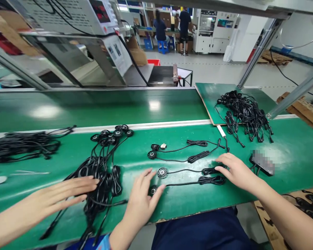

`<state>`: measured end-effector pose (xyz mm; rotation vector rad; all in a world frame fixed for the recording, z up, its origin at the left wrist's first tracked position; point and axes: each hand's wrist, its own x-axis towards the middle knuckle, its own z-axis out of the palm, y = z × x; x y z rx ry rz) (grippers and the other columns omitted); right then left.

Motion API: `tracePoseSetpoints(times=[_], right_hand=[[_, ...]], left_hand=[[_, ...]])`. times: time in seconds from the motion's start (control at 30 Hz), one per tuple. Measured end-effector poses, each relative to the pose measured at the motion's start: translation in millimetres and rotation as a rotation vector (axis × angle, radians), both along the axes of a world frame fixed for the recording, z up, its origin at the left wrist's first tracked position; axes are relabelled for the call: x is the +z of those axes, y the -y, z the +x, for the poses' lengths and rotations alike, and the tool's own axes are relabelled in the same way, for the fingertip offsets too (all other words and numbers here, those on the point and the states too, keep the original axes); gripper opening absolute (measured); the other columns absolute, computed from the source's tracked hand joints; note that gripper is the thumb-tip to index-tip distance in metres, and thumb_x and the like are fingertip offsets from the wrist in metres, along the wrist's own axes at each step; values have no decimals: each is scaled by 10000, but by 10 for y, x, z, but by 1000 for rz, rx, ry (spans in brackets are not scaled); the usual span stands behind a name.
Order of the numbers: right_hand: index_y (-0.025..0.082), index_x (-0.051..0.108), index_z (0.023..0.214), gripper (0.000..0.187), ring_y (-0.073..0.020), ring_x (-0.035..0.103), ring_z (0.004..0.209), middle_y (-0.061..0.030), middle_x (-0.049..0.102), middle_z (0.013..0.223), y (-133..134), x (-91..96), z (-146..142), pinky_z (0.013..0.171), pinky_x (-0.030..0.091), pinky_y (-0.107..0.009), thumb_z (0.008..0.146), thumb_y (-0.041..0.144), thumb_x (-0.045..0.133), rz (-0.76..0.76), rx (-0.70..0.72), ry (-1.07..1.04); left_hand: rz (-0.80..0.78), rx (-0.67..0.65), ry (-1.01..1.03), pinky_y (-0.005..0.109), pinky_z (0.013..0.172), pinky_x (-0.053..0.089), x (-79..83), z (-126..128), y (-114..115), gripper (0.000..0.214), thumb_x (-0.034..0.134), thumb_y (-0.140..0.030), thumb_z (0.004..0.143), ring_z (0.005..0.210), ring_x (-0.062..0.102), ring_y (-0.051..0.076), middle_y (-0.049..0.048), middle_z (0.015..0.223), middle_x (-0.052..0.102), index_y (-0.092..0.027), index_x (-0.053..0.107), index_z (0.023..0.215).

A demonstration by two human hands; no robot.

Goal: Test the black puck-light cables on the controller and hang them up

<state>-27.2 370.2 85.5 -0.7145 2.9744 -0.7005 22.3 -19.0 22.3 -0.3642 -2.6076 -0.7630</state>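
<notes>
Several black cables, each with a round disc at one end and a coiled bundle, lie in a row on the green bench (289, 146). My left hand (141, 198) lies flat with its fingers spread, the fingertips on a black disc (153, 190) at the near edge. My right hand (237, 172) lies flat and open, its fingertips on a coiled bundle (210, 171). Another disc (162, 172) lies between my hands. Two more cable sets (151, 154) lie just beyond.
Another person's open hand (62, 196) reaches in from the left onto a tangled pile of the same cables (104, 173). More cable heaps lie at far left (21, 146) and back right (245, 113). A green conveyor belt (94, 107) runs behind. A dark box (262, 162) sits by my right hand.
</notes>
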Motion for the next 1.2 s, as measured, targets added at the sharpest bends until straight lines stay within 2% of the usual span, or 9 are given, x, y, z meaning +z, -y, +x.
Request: tracePoseSetpoints(times=[0.13, 0.27, 0.47, 0.63, 0.77, 0.87, 0.97, 1.07, 1.2], right_hand=[[218, 690, 1183, 245, -272, 623, 1153, -114, 694, 1213, 270, -98, -200, 1008, 535, -495, 1004, 357, 597, 25, 52, -25], [188, 699, 1193, 261, -338, 554, 1292, -159, 623, 1379, 326, -131, -388, 1027, 500, -583, 986, 324, 619, 127, -23, -78], [209, 689, 1206, 298, -300, 603, 1249, -133, 666, 1331, -261, -118, -194, 1049, 511, -543, 997, 399, 595, 33, -215, -84], [213, 706, 1134, 298, -230, 699, 908, -114, 720, 1196, -796, -121, 415, 849, 597, -407, 1005, 433, 552, -30, -473, -125], [225, 702, 1128, 260, -165, 617, 668, -91, 714, 1125, -1011, -191, 802, 726, 588, -374, 981, 372, 547, 8, -547, -42], [207, 693, 1100, 250, -146, 578, 615, -96, 680, 1132, -1097, -296, 875, 677, 579, -367, 929, 313, 544, 2, -525, 49], [198, 694, 1034, 238, -152, 581, 600, -93, 672, 1065, -1157, -414, 818, 653, 570, -367, 896, 318, 542, -19, -500, 50], [225, 702, 964, 221, -212, 662, 740, -73, 685, 958, -1208, -538, 738, 711, 575, -378, 906, 387, 564, -34, -474, 2], [264, 710, 982, 266, -240, 695, 835, -68, 712, 988, -1239, -716, 693, 697, 565, -370, 941, 486, 569, -96, -451, 10]], left_hand=[[-233, -144, 60, 549, 1090, 508, -67, -10, -121, 632, 597, -412, 981, 1460, 452, 380, 190, 1647, 372, -261, 413, 1567], [-359, -140, 84, 539, 1070, 526, -229, -84, -43, 589, 458, -249, 1012, 1453, 475, 357, 157, 1650, 390, -295, 387, 1595], [-418, -134, 18, 558, 1017, 548, -370, -223, 337, 737, 367, -73, 896, 1384, 549, 392, 192, 1637, 397, -285, 387, 1601], [-333, -41, -118, 677, 1038, 479, -215, -306, 380, 685, 428, -169, 904, 1286, 606, 444, 180, 1536, 528, -325, 431, 1571], [-148, -220, -182, 542, 939, 540, 86, -407, -154, 549, 542, -225, 925, 1091, 694, 356, 141, 1309, 690, -311, 520, 1466], [-44, -457, -201, 432, 849, 546, 360, -448, -905, 338, 556, -200, 958, 942, 708, 267, 97, 1093, 753, -240, 609, 1289], [-112, -634, -125, 392, 777, 523, 527, -434, -1747, 192, 481, -169, 995, 836, 675, 232, 102, 928, 727, -188, 667, 1043], [-323, -679, 40, 418, 745, 497, 450, -460, -2398, 123, 534, -152, 962, 827, 636, 265, 121, 827, 656, -150, 645, 909], [-480, -531, 172, 416, 774, 478, 195, -526, -2702, 88, 528, -106, 961, 915, 618, 280, 144, 916, 630, -115, 615, 965]])
